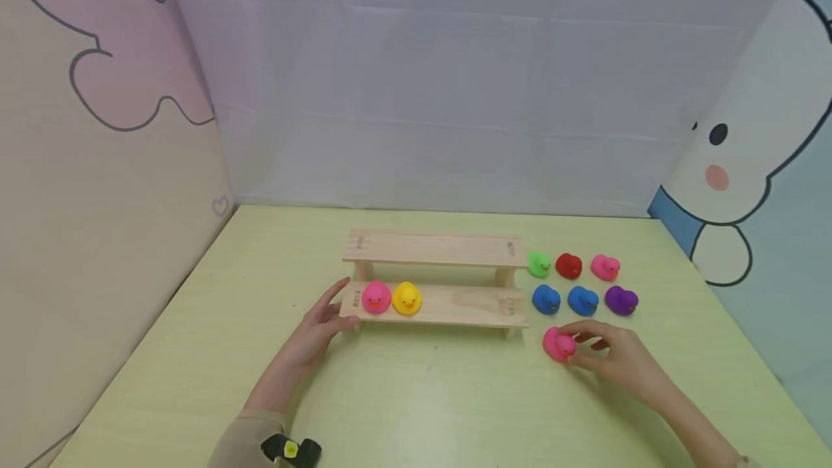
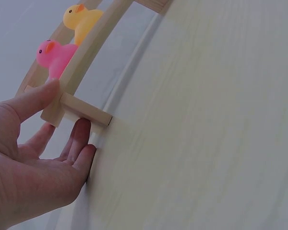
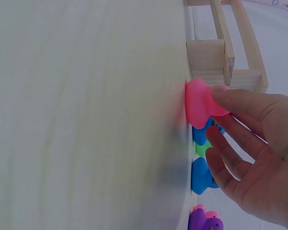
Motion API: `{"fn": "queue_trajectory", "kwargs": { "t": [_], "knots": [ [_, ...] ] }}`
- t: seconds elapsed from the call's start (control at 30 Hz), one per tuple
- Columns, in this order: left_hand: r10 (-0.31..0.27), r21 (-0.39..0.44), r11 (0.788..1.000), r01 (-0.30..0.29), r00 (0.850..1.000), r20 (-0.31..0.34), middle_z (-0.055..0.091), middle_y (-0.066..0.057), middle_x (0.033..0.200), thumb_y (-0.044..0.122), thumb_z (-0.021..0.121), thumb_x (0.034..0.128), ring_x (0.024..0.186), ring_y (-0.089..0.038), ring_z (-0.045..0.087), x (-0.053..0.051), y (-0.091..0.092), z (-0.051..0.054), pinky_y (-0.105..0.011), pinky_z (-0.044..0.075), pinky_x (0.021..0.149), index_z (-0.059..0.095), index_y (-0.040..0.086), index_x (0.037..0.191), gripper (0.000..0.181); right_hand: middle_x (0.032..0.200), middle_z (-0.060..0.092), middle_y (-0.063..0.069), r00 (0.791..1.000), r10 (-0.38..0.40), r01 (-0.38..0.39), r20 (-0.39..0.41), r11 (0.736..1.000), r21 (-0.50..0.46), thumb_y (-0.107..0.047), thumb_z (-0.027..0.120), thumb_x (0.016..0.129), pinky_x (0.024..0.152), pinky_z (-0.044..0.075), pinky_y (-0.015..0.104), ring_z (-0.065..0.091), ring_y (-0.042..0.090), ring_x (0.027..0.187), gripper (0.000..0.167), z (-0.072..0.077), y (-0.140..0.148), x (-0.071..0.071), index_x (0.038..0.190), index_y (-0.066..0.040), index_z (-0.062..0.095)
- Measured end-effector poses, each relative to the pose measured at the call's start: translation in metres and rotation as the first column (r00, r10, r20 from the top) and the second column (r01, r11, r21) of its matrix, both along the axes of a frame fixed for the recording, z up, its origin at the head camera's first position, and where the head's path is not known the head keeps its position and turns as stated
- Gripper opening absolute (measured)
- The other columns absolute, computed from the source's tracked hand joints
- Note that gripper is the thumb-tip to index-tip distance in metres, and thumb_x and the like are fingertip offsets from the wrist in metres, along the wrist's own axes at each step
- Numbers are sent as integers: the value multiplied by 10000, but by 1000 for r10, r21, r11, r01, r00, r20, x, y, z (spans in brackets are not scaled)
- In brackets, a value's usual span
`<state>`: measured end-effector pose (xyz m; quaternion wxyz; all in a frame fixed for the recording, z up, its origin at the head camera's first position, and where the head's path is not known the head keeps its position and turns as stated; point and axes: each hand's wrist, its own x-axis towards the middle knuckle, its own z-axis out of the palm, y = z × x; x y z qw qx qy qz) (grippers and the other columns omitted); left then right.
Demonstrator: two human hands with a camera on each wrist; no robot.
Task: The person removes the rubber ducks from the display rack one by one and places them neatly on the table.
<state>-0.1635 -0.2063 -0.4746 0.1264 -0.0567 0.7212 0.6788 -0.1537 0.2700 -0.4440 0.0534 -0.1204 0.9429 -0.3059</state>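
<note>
A two-step wooden shelf (image 1: 435, 248) stands on the table. My left hand (image 1: 316, 332) grips the left end of its lower step, with the thumb at the front edge in the left wrist view (image 2: 36, 100). On that step sit a pink rubber duck (image 1: 375, 297) and a yellow rubber duck (image 1: 407, 299), side by side at the left. To the right of the shelf, my right hand (image 1: 614, 358) pinches another pink rubber duck (image 1: 557, 344) by its head between thumb and fingers. In the right wrist view this duck (image 3: 198, 103) appears to rest on the tabletop.
Right of the shelf, more ducks stand in two rows: green (image 1: 539, 264), red (image 1: 568, 266) and pink (image 1: 605, 267) behind; two blue, one nearer the shelf (image 1: 546, 300), and a purple one (image 1: 621, 300) in front. A white cloth wall (image 1: 442, 107) closes off the table's back.
</note>
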Motion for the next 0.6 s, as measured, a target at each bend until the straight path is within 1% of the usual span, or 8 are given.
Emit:
{"fn": "queue_trajectory", "kwargs": {
  "t": [0.23,0.43,0.53,0.6],
  "knots": [
    [3,-2,1000,-3,1000,1,411,-177,1512,172,648,945,1334,-294,461,-1,0,-1,-568,172,1223,242,374,1553,758,1078,734,9,1000,3,-3,-8,1000,-6,-196,824,784,736,529,188,650,199,967,369,-1,1,1,1136,-168,717],
    [-1,1,1000,1,1000,-6,411,-179,1514,169,651,943,1329,-296,473,-1,0,-1,-560,169,1227,243,367,1554,761,1138,716,23,1000,22,-22,-2,1000,6,-225,817,795,743,529,202,627,207,1009,426,3,1,-1,1194,-156,687],
    [-4,3,1000,4,1000,-8,412,-175,1515,171,651,942,1330,-292,470,-2,-1,-1,-555,167,1228,243,367,1553,760,1144,712,29,999,32,-31,-31,999,19,-233,817,797,739,529,212,630,208,1007,434,7,0,-2,1199,-143,680],
    [-5,4,1000,5,1000,-8,411,-174,1515,175,651,943,1330,-289,469,-1,-1,-2,-556,167,1227,241,366,1554,761,1142,713,40,996,52,-51,-77,999,20,-213,819,794,728,530,215,641,221,989,433,11,-1,-2,1195,-127,679]
  ]
}}
